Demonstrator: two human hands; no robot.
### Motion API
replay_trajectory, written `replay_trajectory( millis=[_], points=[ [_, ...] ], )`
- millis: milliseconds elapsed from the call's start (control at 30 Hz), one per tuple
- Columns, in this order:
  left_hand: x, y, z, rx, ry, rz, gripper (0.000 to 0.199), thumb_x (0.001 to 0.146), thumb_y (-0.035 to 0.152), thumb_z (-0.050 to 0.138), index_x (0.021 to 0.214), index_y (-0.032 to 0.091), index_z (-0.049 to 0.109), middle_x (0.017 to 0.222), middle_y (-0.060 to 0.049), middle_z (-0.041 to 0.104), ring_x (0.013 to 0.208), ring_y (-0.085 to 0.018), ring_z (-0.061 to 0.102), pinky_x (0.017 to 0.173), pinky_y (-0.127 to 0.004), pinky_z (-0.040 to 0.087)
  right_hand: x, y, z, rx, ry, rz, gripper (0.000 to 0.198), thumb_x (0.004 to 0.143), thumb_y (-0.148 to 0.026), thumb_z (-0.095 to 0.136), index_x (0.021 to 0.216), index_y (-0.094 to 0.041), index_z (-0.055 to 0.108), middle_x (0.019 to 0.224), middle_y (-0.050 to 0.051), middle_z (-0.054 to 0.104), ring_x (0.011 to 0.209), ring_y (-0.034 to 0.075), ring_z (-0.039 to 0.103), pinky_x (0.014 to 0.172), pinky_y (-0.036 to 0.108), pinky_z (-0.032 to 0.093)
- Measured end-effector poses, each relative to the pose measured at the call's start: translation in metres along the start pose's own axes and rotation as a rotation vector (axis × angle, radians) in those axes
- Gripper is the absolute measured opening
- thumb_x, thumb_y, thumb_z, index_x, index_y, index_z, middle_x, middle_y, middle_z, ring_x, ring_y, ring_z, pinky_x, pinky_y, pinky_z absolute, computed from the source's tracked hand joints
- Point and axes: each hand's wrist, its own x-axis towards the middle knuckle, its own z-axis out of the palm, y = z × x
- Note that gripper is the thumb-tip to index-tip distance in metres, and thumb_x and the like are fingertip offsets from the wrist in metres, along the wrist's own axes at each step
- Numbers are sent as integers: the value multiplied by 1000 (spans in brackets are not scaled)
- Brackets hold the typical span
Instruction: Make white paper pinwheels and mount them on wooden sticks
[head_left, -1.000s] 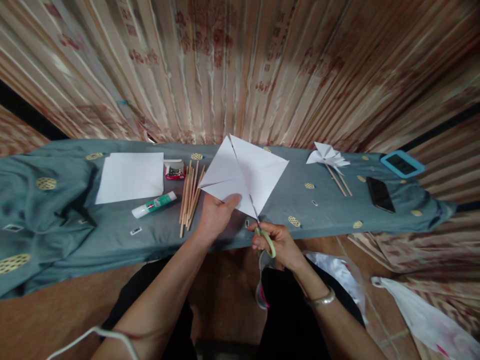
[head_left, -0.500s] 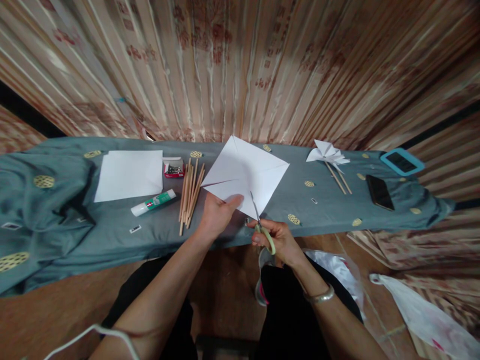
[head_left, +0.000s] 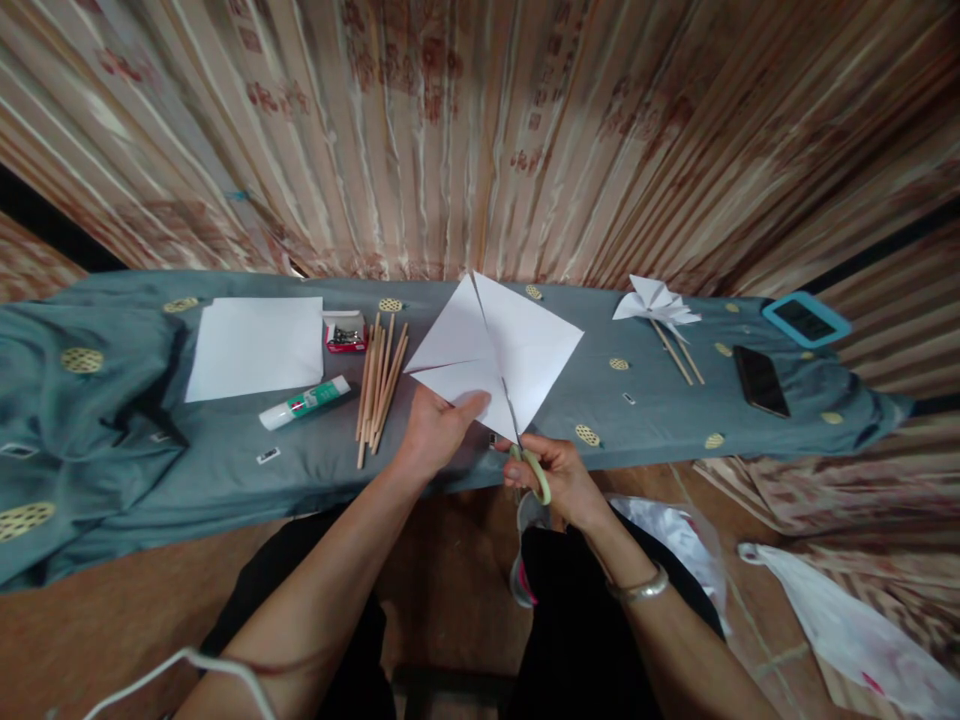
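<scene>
A long table under a green-gray cloth [head_left: 660, 430] stands by the curtain [head_left: 420, 150]. Over its middle, close to the near edge, is a white paper square [head_left: 536, 340], with slits running in from its far and left corners. The left hand [head_left: 435, 430] pinches it near the bottom, thumb on top. The right hand [head_left: 555, 475] is wrapped around the handles of the scissors [head_left: 540, 480], and their blades are at the near corner. So the job now looks like cutting that corner in toward the middle. I can't tell if the right corner is cut. The next snip needs the left hand to keep the paper still and the blades to stop before the middle. Paper pinwheels [head_left: 652, 300] lie to the right, wooden sticks [head_left: 381, 390] to the left, and a small box of pins [head_left: 345, 333] beyond those.
</scene>
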Motion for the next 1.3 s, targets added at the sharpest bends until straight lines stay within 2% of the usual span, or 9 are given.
replay_trajectory(
  millis=[267,567,767,1100,1300],
  points=[
    [1,-2,1,-3,3,-3,18,64,32,69,75,18,65,80,-6,71,75,-22,65,75,-35,54,0,4,-2,-44,-18,-24,43,61,-50,84,88,-18,76,59,-1,64,54,11,57,53,25,49],
    [-2,2,2,-11,-18,-25,19,64,32,68,78,19,65,83,-5,72,77,-22,65,78,-35,55,0,-2,3,54,50,21,40,48,-42,91,76,-18,75,55,-2,66,50,9,55,50,22,46],
    [-1,-2,2,-2,-6,-13,20,64,32,68,79,19,66,83,-6,73,78,-23,67,78,-36,56,0,-2,3,1,31,-24,42,53,-50,87,78,-18,76,55,-1,65,49,10,56,49,24,48],
    [-3,0,3,-5,-29,-2,20,62,29,68,79,19,65,83,-6,73,77,-23,67,76,-35,55,-1,-7,5,4,63,5,39,51,-47,89,73,-18,74,53,-3,64,48,9,54,49,22,46],
    [-4,2,3,17,-26,9,17,63,30,68,75,19,64,79,-5,72,74,-23,66,73,-35,56,0,-2,3,-24,42,-35,41,54,-51,87,74,-18,74,53,-2,64,47,9,54,48,23,47]
  ],
)
